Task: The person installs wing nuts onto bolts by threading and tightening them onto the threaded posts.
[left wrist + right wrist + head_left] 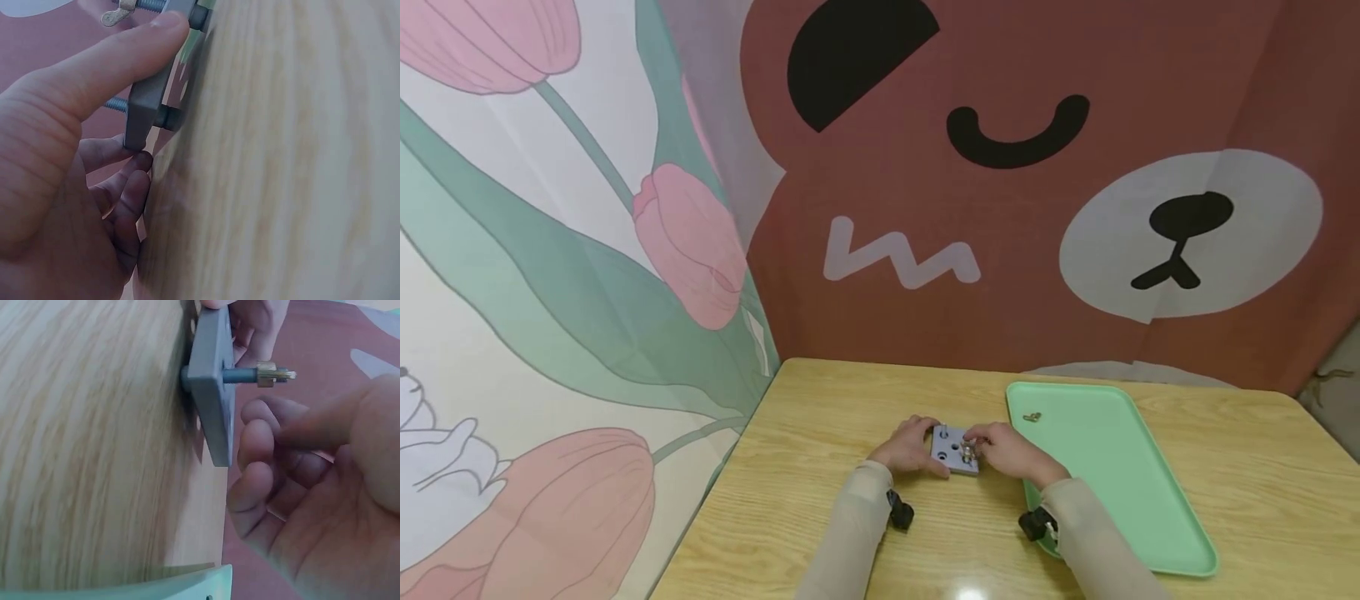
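A small grey metal plate with several bolts through it is on the wooden table. My left hand grips its left side, the thumb on one edge and fingertips at another. A brass-coloured wing nut sits on a bolt at the plate's right side; the left wrist view shows a wing nut on a bolt too. My right hand is right beside this nut. In the right wrist view its fingers are curled just off the nut, thumb tip against the index finger, with nothing visible between them.
A light green tray lies to the right, partly under my right forearm. Several small brass-coloured pieces are near its far left corner. Behind the table hangs a bear-print cloth.
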Available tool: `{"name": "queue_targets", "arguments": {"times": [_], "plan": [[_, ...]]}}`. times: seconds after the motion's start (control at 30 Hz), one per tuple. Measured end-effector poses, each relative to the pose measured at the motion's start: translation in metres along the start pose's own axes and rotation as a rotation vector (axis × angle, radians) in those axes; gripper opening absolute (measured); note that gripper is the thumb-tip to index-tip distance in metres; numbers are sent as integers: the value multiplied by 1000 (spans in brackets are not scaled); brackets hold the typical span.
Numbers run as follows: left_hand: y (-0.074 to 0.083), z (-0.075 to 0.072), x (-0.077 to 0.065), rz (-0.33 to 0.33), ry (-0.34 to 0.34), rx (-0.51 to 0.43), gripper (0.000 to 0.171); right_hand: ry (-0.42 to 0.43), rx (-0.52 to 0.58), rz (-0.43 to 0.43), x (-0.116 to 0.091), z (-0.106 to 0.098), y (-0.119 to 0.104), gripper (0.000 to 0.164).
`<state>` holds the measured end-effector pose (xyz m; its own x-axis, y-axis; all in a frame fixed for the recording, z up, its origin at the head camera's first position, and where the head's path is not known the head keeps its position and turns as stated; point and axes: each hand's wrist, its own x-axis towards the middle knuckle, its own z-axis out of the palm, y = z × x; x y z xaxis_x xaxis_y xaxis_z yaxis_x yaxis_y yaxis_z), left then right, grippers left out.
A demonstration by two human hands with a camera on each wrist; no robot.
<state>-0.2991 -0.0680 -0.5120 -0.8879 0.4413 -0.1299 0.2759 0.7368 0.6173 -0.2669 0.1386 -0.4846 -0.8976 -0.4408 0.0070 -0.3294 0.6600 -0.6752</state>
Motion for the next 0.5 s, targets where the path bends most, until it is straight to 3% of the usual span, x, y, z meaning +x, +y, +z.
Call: {"name": "queue_targets", "arguments": {"times": [0.17, 0.5], "plan": [[-2, 1, 0, -7, -2, -7, 86, -63, -13, -94, 1, 2, 1, 36], [-1, -2, -1, -6, 7, -10, 86, 0, -64, -84, 2, 5, 0, 5]]}}
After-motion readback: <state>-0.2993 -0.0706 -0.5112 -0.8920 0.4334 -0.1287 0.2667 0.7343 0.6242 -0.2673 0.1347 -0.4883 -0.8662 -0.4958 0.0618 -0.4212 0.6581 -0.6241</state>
